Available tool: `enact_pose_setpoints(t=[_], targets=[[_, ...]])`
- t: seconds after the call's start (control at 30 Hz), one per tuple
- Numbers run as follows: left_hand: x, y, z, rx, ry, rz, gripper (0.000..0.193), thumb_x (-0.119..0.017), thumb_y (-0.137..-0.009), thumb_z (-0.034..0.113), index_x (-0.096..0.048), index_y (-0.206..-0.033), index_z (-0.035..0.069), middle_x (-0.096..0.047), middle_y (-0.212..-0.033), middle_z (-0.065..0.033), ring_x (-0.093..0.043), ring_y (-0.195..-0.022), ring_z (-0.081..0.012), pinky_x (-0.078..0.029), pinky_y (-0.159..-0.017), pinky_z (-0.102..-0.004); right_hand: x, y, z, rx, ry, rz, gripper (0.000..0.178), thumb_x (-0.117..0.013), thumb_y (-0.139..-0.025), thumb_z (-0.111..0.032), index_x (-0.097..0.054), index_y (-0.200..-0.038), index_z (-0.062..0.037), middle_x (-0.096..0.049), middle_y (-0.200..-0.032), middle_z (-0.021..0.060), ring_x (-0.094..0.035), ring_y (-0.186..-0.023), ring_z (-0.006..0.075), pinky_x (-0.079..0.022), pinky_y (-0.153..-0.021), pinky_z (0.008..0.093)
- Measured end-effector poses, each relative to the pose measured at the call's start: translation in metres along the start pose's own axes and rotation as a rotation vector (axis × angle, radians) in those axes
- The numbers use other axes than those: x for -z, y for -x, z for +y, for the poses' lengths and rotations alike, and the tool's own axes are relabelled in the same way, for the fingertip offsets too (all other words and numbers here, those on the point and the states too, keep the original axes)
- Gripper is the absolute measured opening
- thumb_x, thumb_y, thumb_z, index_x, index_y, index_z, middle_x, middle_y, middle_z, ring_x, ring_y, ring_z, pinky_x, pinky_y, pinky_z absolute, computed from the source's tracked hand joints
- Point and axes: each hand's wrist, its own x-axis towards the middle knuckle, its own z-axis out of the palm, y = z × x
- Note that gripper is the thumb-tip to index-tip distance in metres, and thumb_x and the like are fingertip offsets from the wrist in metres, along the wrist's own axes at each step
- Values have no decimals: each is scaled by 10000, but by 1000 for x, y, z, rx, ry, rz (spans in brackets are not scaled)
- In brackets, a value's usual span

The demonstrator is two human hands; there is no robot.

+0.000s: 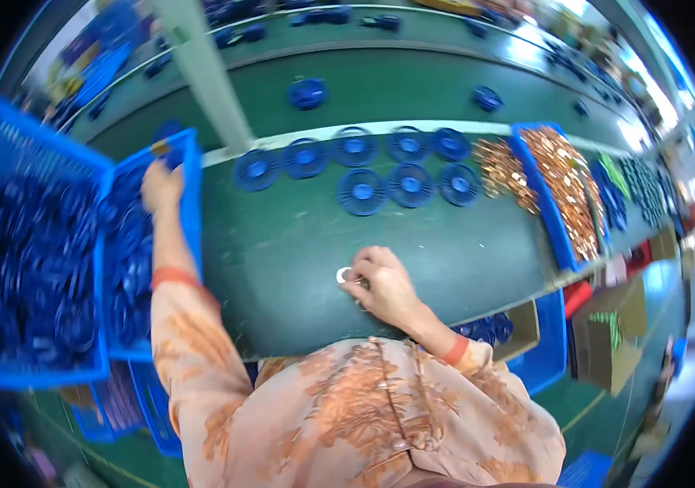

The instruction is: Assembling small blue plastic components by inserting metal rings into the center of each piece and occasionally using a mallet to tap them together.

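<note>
My right hand (383, 286) is above the green tabletop (298, 252), its fingers pinched on a small shiny metal disc (342, 276). My left hand (162, 187) reaches over the far end of a narrow blue crate (193, 220) that holds blue plastic parts (129, 268). Its fingers are blurred, so whether they hold anything does not show. Beyond my right hand, round blue grille-like plastic pieces (362, 191) lie in two rows.
A larger blue crate (107, 325) full of blue parts stands at the left. Copper-coloured metal pieces (503, 171) lie beside a blue tray (544, 213) heaped with more. Past a pale post (205, 77), a green conveyor (396, 89) carries blue parts. Cardboard boxes (628, 333) sit low at the right.
</note>
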Motion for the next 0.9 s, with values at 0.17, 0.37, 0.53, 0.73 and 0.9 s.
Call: enact_pose_setpoints(t=[0.17, 0.37, 0.53, 0.73, 0.9], targets=[[15, 25, 12, -20, 288, 362, 260, -759, -845, 245, -725, -1031, 66, -733, -1009, -202, -696, -934, -394, -531, -840, -485, 6, -6, -2, -103, -141, -43, 115, -792, -840, -162, -731, -867, -70, -653, -996, 96, -632, -973, 299, -508, -865, 402], [27, 132, 80, -348, 912, 253, 200, -764, -896, 167, -651, -989, 31, -651, -903, -65, -614, -833, -177, -496, -769, -334, 12, -8, 1, -157, -349, 46, 55, -771, -862, -70, -729, -877, -40, -671, -1028, 64, -624, -821, 102, -501, -693, 251], [16, 223, 74, -50, 1367, -364, 166, -679, -977, 130, -583, -1071, 32, -645, -954, -23, -605, -822, -86, -497, -740, -246, 15, -9, 6, -483, -1019, 70, 60, -646, -1011, -82, -669, -1010, -27, -701, -1151, 99, -639, -824, 46, -533, -717, 194], [27, 278, 64, 233, 1632, -741, 149, -598, -1036, 131, -530, -1127, 35, -685, -1040, -91, -708, -910, -149, -605, -803, -298, 16, -10, 10, -573, -1398, 5, 112, -615, -1034, -112, -602, -1123, -47, -709, -1140, 128, -705, -875, 95, -599, -766, 216], [28, 283, 60, 200, 1673, -794, 154, -591, -1041, 121, -517, -1143, 32, -682, -1067, -98, -705, -935, -139, -612, -818, -303, 11, -13, -4, -568, -1369, -48, 135, -623, -1027, -104, -592, -1148, -53, -708, -1120, 122, -703, -874, 88, -600, -760, 208]])
